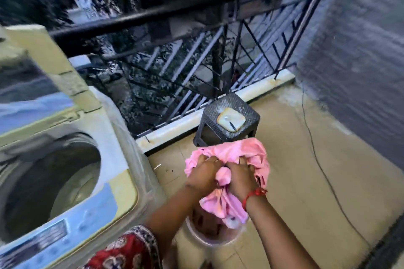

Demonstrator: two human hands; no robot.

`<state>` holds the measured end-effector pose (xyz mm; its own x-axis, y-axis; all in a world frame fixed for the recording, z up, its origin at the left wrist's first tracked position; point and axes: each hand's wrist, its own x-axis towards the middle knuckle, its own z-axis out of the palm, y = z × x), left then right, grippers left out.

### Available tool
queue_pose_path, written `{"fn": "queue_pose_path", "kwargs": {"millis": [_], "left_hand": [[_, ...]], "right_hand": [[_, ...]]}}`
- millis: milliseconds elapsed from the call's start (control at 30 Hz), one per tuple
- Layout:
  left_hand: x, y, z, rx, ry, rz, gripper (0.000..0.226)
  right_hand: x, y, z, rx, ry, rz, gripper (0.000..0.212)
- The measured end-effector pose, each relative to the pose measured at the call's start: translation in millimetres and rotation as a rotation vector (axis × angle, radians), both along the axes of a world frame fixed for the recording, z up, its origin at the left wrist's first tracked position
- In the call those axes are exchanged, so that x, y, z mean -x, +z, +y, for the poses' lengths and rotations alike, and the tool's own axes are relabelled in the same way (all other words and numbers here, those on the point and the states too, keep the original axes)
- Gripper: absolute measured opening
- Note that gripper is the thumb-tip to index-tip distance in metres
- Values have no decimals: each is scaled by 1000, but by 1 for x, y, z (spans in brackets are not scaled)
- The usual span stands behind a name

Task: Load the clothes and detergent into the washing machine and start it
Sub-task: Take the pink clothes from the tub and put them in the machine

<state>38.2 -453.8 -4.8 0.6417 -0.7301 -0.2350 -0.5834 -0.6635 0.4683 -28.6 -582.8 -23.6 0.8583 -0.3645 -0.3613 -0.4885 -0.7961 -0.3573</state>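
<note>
Hands met over a bunched pink cloth garment (227, 155) — the left hand (204, 173) and the right hand (240, 178) both had their fingers curled into its folds, clamped on the fabric side by side. The garment hung above a round pale plastic bucket (213, 239) that stood on the beige tiled floor (295, 170), its lower end trailing toward the bucket's mouth. A red thread bracelet (254, 194) circled the right wrist. To the left stood a top-loading washing machine (122, 194) with its lid raised and its drum open — well apart from the garment. Beyond the hands, a dark woven-pattern plastic stool (227, 116) sat by the black metal railing (196, 54), with a pale square dish (230, 119) on top.
</note>
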Motion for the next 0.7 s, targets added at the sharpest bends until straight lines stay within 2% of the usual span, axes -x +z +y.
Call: {"fn": "queue_pose_path", "kwargs": {"millis": [200, 333, 533, 700], "left_hand": [[-24, 100, 52, 28, 122, -222, 50], [-32, 160, 115, 10, 255, -357, 49], [-38, 227, 227, 38, 503, -496, 51], [-37, 261, 329, 67, 687, -575, 46]], "right_hand": [[-45, 114, 48, 57, 203, -184, 37], [-74, 176, 106, 70, 343, -305, 38], [-109, 238, 214, 19, 535, -499, 35], [-137, 267, 314, -26, 682, -573, 45]]}}
